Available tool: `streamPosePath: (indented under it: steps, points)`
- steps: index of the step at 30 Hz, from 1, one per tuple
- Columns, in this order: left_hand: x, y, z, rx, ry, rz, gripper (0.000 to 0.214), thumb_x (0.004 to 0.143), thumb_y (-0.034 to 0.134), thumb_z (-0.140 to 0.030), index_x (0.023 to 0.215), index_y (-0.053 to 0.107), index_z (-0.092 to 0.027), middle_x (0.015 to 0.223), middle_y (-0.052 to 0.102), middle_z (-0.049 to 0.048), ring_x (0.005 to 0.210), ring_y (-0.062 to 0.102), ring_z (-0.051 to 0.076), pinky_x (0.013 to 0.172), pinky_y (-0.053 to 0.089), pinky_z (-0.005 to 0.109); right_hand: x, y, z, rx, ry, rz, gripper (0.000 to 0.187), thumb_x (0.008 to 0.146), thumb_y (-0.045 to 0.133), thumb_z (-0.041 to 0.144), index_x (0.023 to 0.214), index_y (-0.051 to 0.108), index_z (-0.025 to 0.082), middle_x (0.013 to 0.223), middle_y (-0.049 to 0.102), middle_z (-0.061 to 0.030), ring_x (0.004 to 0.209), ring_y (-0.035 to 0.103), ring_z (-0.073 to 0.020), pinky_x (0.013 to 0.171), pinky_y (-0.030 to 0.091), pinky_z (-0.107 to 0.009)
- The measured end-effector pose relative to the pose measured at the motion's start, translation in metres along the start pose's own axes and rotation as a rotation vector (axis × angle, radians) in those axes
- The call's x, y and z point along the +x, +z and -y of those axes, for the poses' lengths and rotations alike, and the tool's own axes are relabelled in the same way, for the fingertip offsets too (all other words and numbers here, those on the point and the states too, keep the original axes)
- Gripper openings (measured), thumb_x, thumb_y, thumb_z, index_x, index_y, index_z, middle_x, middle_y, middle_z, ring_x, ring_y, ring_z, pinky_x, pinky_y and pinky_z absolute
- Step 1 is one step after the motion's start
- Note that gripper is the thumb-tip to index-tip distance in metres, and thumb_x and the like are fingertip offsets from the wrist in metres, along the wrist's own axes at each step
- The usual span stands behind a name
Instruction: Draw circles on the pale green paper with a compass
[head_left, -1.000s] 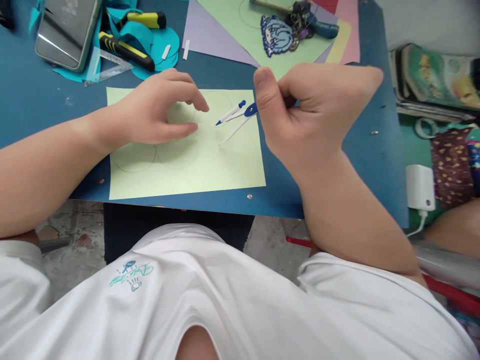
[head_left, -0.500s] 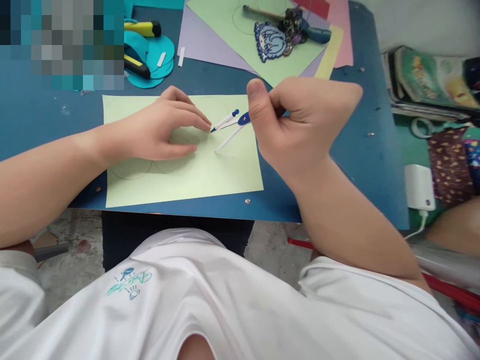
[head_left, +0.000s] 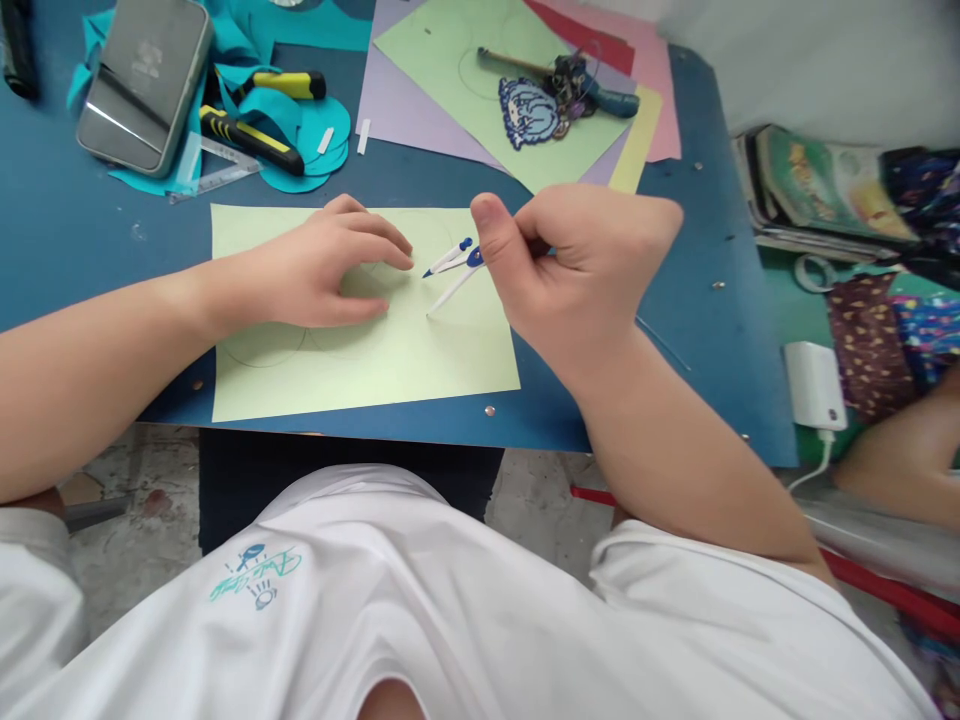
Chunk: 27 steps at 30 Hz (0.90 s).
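Note:
A light green sheet of paper (head_left: 420, 355) lies on the blue table (head_left: 90, 260), with faint pencilled circles on it. My left hand (head_left: 322, 265) rests flat on the sheet, fingers stretched out towards the compass tips. My right hand (head_left: 577, 265) is closed around the top of a white and blue drawing compass (head_left: 450, 270). The compass legs are spread, and their tips point down to the paper just right of my left fingertips.
At the back left lie a grey metal tin (head_left: 146, 80), yellow and black utility knives (head_left: 251, 135), a clear ruler (head_left: 214, 180) and teal paper cut-outs (head_left: 319, 135). Coloured sheets (head_left: 420, 100) with a blue keychain figure (head_left: 532, 110) lie behind. A white charger (head_left: 814, 385) and books (head_left: 825, 190) are at the right.
My right hand with the compass has moved left and down, bringing the tips closer to the paper and to my left fingertips. The view has shifted a little.

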<state>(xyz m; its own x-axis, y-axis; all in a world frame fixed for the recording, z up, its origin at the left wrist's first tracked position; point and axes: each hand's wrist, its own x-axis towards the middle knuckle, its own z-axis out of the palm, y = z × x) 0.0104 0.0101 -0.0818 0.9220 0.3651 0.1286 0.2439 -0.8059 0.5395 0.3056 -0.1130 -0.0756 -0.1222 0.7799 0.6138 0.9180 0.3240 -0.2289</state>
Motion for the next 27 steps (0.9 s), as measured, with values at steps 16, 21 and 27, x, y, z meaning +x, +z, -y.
streamPosePath:
  steps: [16,21,27]
  points:
    - [-0.01,0.002,0.011,-0.027,-0.076,-0.099,0.077,0.112,0.076,-0.067,0.181,0.067,-0.034,0.192,0.055,0.0112,0.177,0.05,0.045,0.155,0.047,0.079,0.028,-0.002,0.003,-0.002,-0.092,0.147,0.066,0.132,0.062,0.06,0.079,0.043,0.028,0.065,0.039,0.0007,0.067,0.045,-0.0206,0.074,0.034,-0.043]
    - [-0.003,-0.004,0.012,-0.07,-0.115,-0.109,0.072,0.108,0.078,-0.072,0.17,0.077,-0.034,0.177,0.067,0.011,0.159,0.065,0.043,0.142,0.061,0.073,0.032,-0.007,0.013,0.005,-0.09,0.187,0.061,0.13,0.066,0.059,0.081,0.046,0.028,0.067,0.039,-0.0002,0.071,0.051,-0.0238,0.076,0.036,-0.043]
    - [-0.005,-0.003,0.019,-0.077,-0.135,-0.15,0.075,0.114,0.067,-0.086,0.167,0.077,-0.035,0.169,0.075,0.0077,0.151,0.071,0.035,0.134,0.066,0.059,0.039,-0.008,0.026,0.03,-0.103,0.293,0.061,0.129,0.066,0.066,0.084,0.048,0.03,0.068,0.043,-0.0013,0.077,0.055,-0.027,0.073,0.038,-0.043]
